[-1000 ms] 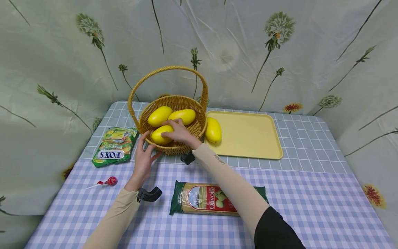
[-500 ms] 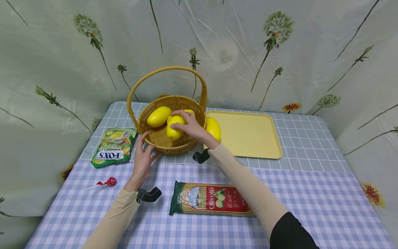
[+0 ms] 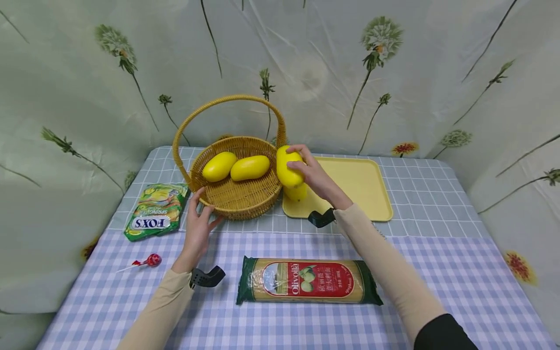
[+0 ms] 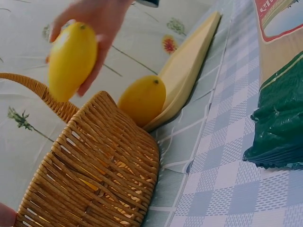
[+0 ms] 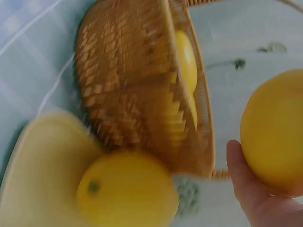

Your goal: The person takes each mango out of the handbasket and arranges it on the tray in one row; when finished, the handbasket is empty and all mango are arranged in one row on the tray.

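Observation:
My right hand (image 3: 319,177) grips a yellow mango (image 3: 288,167) up over the right rim of the wicker basket (image 3: 236,198). In the left wrist view, this held mango (image 4: 73,61) hangs well above the rim. Two more mangoes, one at the left (image 3: 219,166) and one in the middle (image 3: 250,168), lie inside the basket. Partly hidden below the held fruit, another mango (image 3: 295,193) rests on the left end of the yellow tray (image 3: 354,187). My left hand (image 3: 198,233) holds the basket's front left rim, fingertips on its edge and thumb lower against the woven side.
A green FOX'S candy bag (image 3: 157,209) lies left of the basket, a red lollipop (image 3: 153,260) in front of it. The Olivoilà pasta packet (image 3: 306,282) lies across the checked cloth. The basket's tall handle (image 3: 236,98) arches up at the back.
My right hand has lifted the mango from the basket's front and carried it right, past the rim to above the tray's left end. My left hand has stayed at the basket.

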A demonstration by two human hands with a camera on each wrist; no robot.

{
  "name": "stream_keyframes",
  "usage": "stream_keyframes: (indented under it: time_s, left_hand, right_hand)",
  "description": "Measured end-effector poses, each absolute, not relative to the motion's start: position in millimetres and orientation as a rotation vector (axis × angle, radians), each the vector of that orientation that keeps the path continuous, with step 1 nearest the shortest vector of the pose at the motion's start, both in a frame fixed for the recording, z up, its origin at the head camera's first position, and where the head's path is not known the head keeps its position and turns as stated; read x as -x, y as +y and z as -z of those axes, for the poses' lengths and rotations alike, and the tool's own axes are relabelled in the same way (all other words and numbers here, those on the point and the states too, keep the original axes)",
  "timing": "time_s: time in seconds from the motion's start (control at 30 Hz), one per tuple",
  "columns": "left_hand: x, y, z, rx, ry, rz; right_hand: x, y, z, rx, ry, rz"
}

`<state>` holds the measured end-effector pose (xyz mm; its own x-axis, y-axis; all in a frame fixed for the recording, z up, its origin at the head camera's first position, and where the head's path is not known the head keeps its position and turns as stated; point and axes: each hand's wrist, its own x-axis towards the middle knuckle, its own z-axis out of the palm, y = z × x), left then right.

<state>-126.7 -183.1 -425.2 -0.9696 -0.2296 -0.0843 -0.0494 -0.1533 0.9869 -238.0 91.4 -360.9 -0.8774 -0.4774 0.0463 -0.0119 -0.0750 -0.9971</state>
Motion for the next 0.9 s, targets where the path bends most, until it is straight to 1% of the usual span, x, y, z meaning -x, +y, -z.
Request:
stream_keyframes:
  time_s: [0.27,0.47,0.73,0.9]
  left_hand:
    - [126,-184,426,-0.293,-1.957,2.286]
    - [126,-184,426,-0.295,-1.956,2.283]
    - [126,-184,425,-0.291,-1.961,2.279]
    - [126,-184,426,-0.287,-1.957,2.283]
  right_hand:
    - [240,141,376,0.392,1.99,1.993]
    - [241,168,389,0.309,2.124,1.89]
    - [243,184,411,0.208,2.092,1.862]
    - [245,186,423,0.174,2.223,1.729]
